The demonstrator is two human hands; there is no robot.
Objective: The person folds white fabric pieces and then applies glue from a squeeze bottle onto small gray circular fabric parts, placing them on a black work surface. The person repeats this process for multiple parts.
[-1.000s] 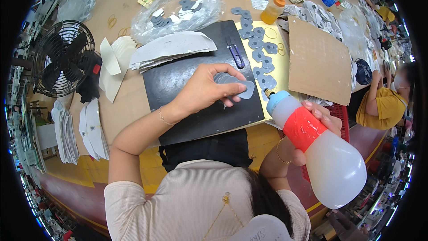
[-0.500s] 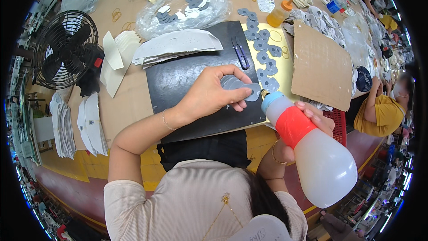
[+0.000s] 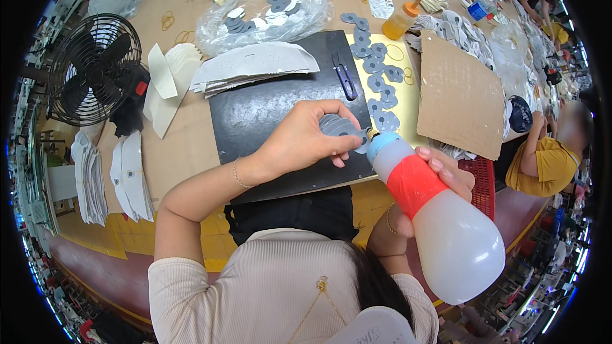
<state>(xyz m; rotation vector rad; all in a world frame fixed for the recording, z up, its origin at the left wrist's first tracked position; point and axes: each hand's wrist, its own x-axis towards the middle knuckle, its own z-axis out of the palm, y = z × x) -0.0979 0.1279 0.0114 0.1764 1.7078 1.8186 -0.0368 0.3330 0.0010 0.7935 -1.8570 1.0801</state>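
Observation:
My left hand [image 3: 305,140] reaches over a black mat [image 3: 268,114] and holds a stack of grey cut-out pieces [image 3: 338,127] between thumb and fingers. My right hand [image 3: 440,175] grips a white squeeze bottle [image 3: 440,216] with a red band and a blue cap. The bottle's nozzle points at the grey pieces, touching or nearly touching them. A row of several more grey pieces [image 3: 376,76] runs along the mat's right edge.
A black fan [image 3: 95,70] stands at the left. White shaped sheets [image 3: 255,64] lie on the mat's far side, small purple snips [image 3: 344,79] beside them. A cardboard sheet [image 3: 459,95], an orange bottle [image 3: 400,20] and a plastic bag of pieces [image 3: 268,13] lie beyond. Another person [image 3: 548,153] sits at right.
My left hand has lifted the grey pieces off the mat and drawn them toward the bottle. The bottle's nozzle has come up against the pieces.

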